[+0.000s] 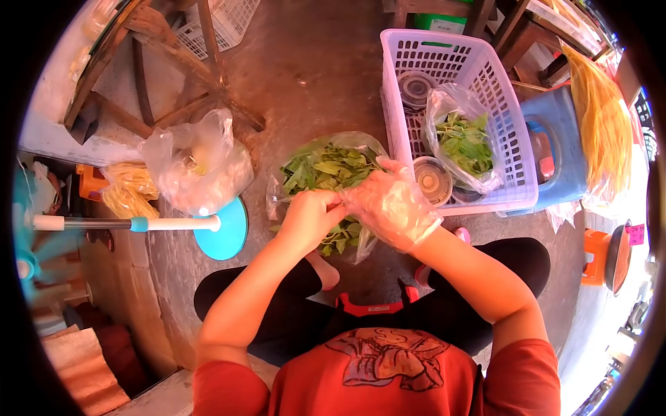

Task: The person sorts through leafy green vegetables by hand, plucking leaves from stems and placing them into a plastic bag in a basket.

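Observation:
Green leaves (331, 168) fill an open clear plastic bag (276, 191) on the floor in front of me. Over its near edge, my left hand (312, 216) is bare, with thumb and fingers pinched together; what lies between them is too small to tell. Touching it on the right is my right hand (392, 208), covered by a clear plastic glove, its fingers bent beside the leaves. Whether it holds anything is hidden by the glove and the other hand. A second clear bag of leaves (466, 142) stands in the white basket (458, 43) at the right.
Round lidded containers (433, 182) lie in the basket. Beyond it stands a blue jug (555, 145) near yellow strips (600, 118). A knotted-looking plastic bag (201, 166) and a turquoise fan base (222, 232) are at the left. Wooden legs (142, 83) rise behind them.

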Demonstrator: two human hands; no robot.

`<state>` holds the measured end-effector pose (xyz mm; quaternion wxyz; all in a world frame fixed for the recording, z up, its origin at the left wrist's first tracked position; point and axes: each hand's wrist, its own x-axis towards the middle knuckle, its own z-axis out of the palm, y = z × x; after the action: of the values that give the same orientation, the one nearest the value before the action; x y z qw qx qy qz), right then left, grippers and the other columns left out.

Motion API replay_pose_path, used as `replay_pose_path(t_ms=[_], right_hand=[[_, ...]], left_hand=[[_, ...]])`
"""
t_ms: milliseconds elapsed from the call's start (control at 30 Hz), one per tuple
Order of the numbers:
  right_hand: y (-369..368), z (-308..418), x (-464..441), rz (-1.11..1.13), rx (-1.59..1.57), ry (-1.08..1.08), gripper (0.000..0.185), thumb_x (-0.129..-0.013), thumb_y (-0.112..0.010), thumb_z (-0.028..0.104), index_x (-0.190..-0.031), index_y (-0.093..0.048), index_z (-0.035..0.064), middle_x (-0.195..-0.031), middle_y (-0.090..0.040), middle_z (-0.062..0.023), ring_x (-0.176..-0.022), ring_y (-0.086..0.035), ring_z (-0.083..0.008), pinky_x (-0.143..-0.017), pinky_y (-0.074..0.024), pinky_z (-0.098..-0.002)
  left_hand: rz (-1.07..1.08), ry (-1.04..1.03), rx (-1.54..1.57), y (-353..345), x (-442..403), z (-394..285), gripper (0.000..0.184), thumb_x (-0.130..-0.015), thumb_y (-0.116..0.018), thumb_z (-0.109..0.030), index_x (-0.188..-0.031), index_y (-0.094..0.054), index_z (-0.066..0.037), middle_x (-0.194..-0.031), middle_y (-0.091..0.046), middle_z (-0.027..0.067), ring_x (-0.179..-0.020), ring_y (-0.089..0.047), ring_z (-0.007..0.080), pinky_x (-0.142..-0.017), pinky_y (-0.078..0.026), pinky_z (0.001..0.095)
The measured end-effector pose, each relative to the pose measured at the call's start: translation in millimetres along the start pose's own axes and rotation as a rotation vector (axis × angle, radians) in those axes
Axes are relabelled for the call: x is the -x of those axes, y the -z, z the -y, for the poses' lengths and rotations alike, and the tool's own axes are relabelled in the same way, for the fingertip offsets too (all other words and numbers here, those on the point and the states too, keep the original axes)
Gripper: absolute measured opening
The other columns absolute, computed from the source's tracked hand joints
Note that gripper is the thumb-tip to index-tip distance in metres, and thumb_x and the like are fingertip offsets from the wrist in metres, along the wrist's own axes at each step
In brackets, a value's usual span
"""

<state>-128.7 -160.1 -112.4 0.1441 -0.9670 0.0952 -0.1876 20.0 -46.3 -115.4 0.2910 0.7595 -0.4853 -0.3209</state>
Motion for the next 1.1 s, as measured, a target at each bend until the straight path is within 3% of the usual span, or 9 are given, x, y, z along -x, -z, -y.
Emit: replay_pose_path(t_ms=[133,233,267,333,600,767,867,967,1100], right_hand=[[0,-4,-6,0.211,0.262,-0.087,0.006,-0.079,-0.063,0.016,-0.082,-0.062,0.0114,-0.071,-0.06,-0.0053,-0.074,-0.06,-0.0219,-0.08,-0.0457,-0.036],[-17,-22,0,-0.132,-0.294,-0.615,0.009,-0.087,-0.056,0.018,-0.086,-0.06,0.0089,-0.068,-0.057,-0.0025,-0.066,-0.058,-0.0182,-0.068,-0.045,-0.0283],[-38,-41,5,-0.389,-0.897,-0.664,0.015,-0.092,-0.051,0.02,-0.09,-0.057,0.007,-0.068,-0.051,0.0028,-0.061,-0.051,-0.0102,-0.06,-0.04,-0.0227],[-16,-40,-4,-0.567,-1.285,-0.816,0.017,-0.093,-0.05,0.024,-0.093,-0.056,0.0077,-0.071,-0.046,0.0054,-0.063,-0.043,-0.0046,-0.058,-0.0368,-0.0207],[7,-32,-15,-0.249,-1.282,-0.685,0.014,-0.09,-0.054,0.019,-0.09,-0.058,0.0061,-0.075,-0.049,0.0058,-0.068,-0.043,-0.0039,-0.062,-0.0372,-0.0191],[-12,-39,-13,-0.1,-1.036,-0.64,0.012,-0.089,-0.055,0.015,-0.085,-0.059,0.0046,-0.077,-0.052,0.0054,-0.073,-0.045,-0.0035,-0.065,-0.0393,-0.0201],[1,-34,-17,-0.02,-1.072,-0.671,0.013,-0.089,-0.056,0.016,-0.084,-0.059,0.0042,-0.077,-0.052,0.0049,-0.073,-0.045,-0.0039,-0.065,-0.0395,-0.0203],[7,-31,-20,0.084,-1.126,-0.608,0.014,-0.088,-0.056,0.017,-0.085,-0.059,0.004,-0.076,-0.052,0.0045,-0.072,-0.046,-0.0044,-0.065,-0.0398,-0.0207],[8,-28,-22,0.119,-1.222,-0.586,0.014,-0.088,-0.056,0.018,-0.084,-0.059,0.0042,-0.077,-0.053,0.0043,-0.072,-0.047,-0.0054,-0.065,-0.0401,-0.0216]], left_hand=[[0.115,0.133,0.292,7,7,-5,0.023,-0.084,-0.06,-0.019,-0.086,-0.067,0.002,-0.066,-0.063,0.0069,-0.063,-0.055,0.0115,-0.059,-0.043,0.0278],[0.022,0.136,0.596,0,2,10,0.025,-0.087,-0.058,-0.021,-0.087,-0.068,0.002,-0.068,-0.064,0.004,-0.067,-0.055,0.0098,-0.061,-0.042,0.026],[-0.019,0.132,0.709,-3,-1,17,0.026,-0.087,-0.058,-0.022,-0.087,-0.068,0.002,-0.068,-0.064,0.0032,-0.069,-0.056,0.01,-0.062,-0.042,0.0254],[-0.063,0.196,1.006,-3,-6,19,0.025,-0.089,-0.058,-0.02,-0.095,-0.065,0.002,-0.08,-0.065,0.008,-0.074,-0.058,0.0152,-0.068,-0.045,0.0276],[-0.446,0.181,1.353,1,-21,37,0.019,-0.093,-0.051,-0.021,-0.1,-0.055,-0.004,-0.077,-0.055,0.0031,-0.071,-0.053,0.0163,-0.065,-0.044,0.0287],[0.082,-0.003,1.577,24,-12,33,0.015,-0.092,-0.051,-0.019,-0.096,-0.056,-0.006,-0.074,-0.052,0.0018,-0.069,-0.049,0.0141,-0.063,-0.04,0.0278],[-0.132,0.055,0.947,20,-9,-3,0.013,-0.088,-0.056,-0.017,-0.087,-0.06,-0.004,-0.079,-0.054,0.0023,-0.07,-0.05,0.0154,-0.064,-0.04,0.0272],[-0.44,-0.403,-0.158,23,-8,-23,0.013,-0.082,-0.063,-0.014,-0.078,-0.065,-0.002,-0.093,-0.06,0.0081,-0.082,-0.057,0.023,-0.073,-0.044,0.031],[-0.157,-0.437,-0.03,18,-12,-27,0.012,-0.079,-0.065,-0.013,-0.076,-0.066,-0.001,-0.086,-0.063,0.0098,-0.079,-0.059,0.0261,-0.074,-0.046,0.0321]])
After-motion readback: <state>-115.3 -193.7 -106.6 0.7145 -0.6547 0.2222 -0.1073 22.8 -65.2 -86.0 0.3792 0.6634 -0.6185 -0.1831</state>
